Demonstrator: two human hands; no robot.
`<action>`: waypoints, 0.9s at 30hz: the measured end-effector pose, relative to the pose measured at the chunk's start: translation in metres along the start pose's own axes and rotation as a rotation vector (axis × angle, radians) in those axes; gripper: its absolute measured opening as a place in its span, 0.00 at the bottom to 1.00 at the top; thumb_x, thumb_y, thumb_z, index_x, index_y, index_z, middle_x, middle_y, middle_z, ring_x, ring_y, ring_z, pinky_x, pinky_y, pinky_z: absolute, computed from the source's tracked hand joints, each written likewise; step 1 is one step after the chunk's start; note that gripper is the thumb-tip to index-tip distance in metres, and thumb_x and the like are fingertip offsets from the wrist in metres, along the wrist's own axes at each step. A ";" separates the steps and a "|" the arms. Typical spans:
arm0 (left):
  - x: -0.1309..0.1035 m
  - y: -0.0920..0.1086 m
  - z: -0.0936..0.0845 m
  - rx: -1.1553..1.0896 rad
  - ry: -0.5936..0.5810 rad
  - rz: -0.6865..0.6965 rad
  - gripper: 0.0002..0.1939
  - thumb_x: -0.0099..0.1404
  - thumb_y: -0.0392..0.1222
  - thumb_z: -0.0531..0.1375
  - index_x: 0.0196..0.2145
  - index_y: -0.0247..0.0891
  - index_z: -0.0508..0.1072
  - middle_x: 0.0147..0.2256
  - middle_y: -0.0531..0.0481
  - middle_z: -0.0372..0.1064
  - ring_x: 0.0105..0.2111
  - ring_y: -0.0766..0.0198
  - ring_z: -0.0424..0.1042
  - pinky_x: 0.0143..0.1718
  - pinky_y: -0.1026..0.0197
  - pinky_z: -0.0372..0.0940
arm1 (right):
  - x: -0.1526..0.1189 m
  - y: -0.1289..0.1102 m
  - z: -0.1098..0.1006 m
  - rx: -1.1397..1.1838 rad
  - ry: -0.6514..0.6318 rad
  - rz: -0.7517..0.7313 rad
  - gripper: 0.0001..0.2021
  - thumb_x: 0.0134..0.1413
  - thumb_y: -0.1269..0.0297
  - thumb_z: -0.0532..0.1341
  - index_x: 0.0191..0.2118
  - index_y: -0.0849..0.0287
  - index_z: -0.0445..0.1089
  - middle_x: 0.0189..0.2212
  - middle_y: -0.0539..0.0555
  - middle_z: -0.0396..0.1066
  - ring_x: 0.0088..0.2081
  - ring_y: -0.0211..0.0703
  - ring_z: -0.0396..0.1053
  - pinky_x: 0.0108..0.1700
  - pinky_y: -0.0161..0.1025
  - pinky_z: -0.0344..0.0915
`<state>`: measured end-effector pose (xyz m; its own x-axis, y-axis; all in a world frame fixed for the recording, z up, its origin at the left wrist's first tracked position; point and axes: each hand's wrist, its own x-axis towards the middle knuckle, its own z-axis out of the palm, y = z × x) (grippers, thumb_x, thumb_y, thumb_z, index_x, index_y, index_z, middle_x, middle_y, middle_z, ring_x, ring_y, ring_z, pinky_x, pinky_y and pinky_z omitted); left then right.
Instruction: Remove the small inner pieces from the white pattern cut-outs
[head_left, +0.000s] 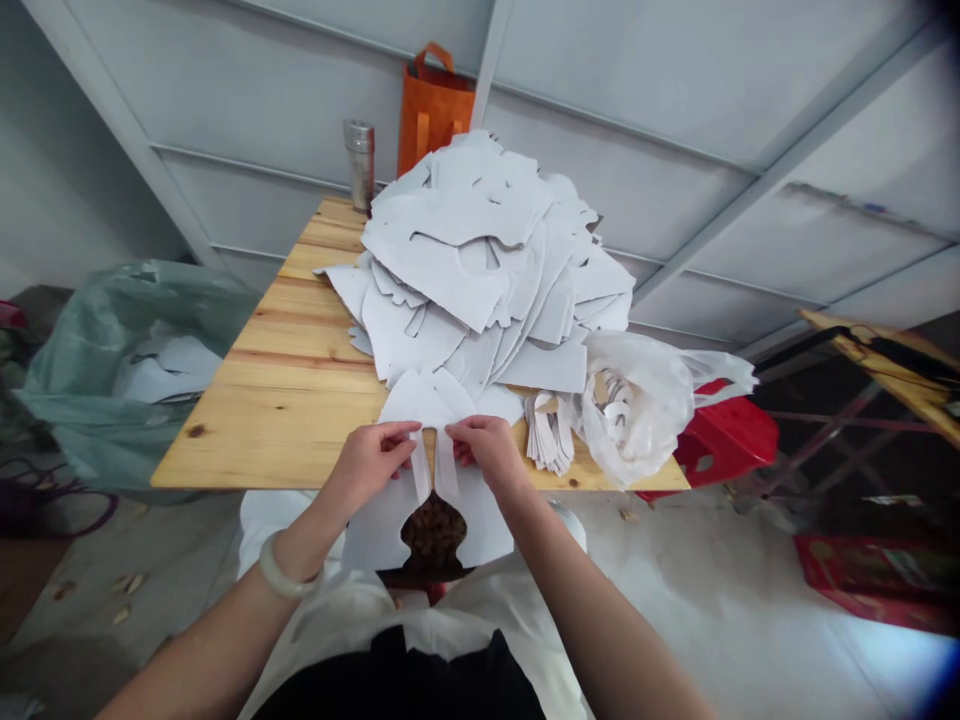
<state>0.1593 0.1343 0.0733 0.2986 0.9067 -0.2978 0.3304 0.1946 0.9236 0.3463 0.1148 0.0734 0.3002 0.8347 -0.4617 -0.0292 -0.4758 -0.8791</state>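
A white die-cut cardboard sheet [484, 525] spans the front edge of the wooden table [277, 400], its lower part hanging toward my lap. A narrow slot runs down its middle and widens into a shaped opening. On the slot's left side my left hand [371, 462] pinches the sheet between thumb and fingers. My right hand [489, 455] grips the right side the same way, at about the same height. Just beyond my fingers rises a large heap of similar white cardboard cutouts [465, 280]. A small bundle of curved white cardboard pieces [551, 435] lies right of my right hand.
A white plastic bag [637, 405] holding small cutouts sits at the table's right corner, beside a red plastic stool [727, 435]. Left of the table stands a green bag [75, 350] with white cardboard inside. A metal flask [360, 160] and an orange bag [435, 105] are at the back.
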 end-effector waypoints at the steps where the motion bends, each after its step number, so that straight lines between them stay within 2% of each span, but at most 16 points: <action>1: 0.000 0.000 0.000 0.003 0.000 0.001 0.21 0.61 0.41 0.61 0.50 0.34 0.81 0.27 0.51 0.74 0.21 0.67 0.67 0.24 0.65 0.66 | 0.000 0.000 0.000 -0.001 0.000 0.000 0.11 0.44 0.69 0.67 0.17 0.59 0.68 0.12 0.47 0.66 0.16 0.35 0.61 0.21 0.34 0.59; 9: 0.002 -0.004 0.000 0.044 -0.006 0.012 0.20 0.62 0.41 0.61 0.50 0.36 0.82 0.26 0.52 0.74 0.20 0.67 0.68 0.25 0.64 0.67 | 0.000 -0.001 0.001 -0.009 0.000 0.007 0.11 0.44 0.69 0.67 0.17 0.59 0.68 0.12 0.48 0.66 0.16 0.35 0.62 0.22 0.34 0.60; 18: 0.005 0.000 0.002 0.067 -0.028 -0.058 0.18 0.64 0.36 0.62 0.51 0.35 0.81 0.28 0.49 0.75 0.25 0.64 0.73 0.22 0.67 0.66 | 0.001 0.000 0.002 -0.023 0.011 -0.006 0.12 0.45 0.70 0.67 0.16 0.59 0.68 0.12 0.47 0.66 0.16 0.35 0.62 0.22 0.34 0.61; 27: 0.005 0.004 0.000 0.078 -0.019 -0.064 0.16 0.61 0.34 0.62 0.47 0.35 0.82 0.26 0.51 0.75 0.21 0.66 0.72 0.22 0.67 0.67 | 0.002 0.003 0.002 -0.038 0.016 -0.023 0.11 0.45 0.70 0.67 0.16 0.59 0.68 0.12 0.47 0.66 0.16 0.35 0.62 0.22 0.34 0.62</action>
<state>0.1622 0.1401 0.0756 0.2913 0.8861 -0.3605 0.4175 0.2213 0.8813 0.3446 0.1163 0.0698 0.3154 0.8413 -0.4389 0.0137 -0.4665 -0.8844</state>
